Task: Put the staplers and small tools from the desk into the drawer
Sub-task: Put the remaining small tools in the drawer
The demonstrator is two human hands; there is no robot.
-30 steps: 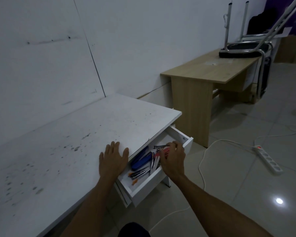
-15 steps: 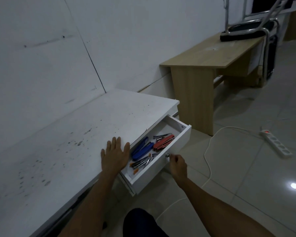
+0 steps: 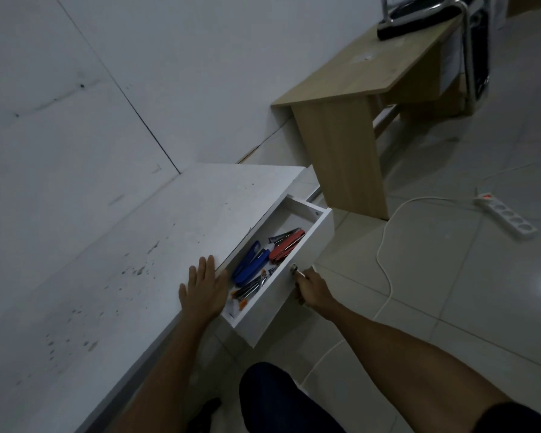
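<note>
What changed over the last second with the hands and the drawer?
The right hand left the inside of the drawer, where it had been among the tools, and moved out to the knob on its front, now pinching it. The left hand stayed flat on the desk; the drawer stayed open, with the staplers inside.

The right hand (image 3: 313, 287) pinches the small metal knob (image 3: 293, 269) on the front of the open white drawer (image 3: 297, 276). Just past the grip lie a red stapler (image 3: 286, 246), a blue stapler (image 3: 251, 266) and small tools (image 3: 247, 290). The left hand (image 3: 204, 284) lies flat on the desk (image 3: 122, 260) edge beside the drawer.
</note>
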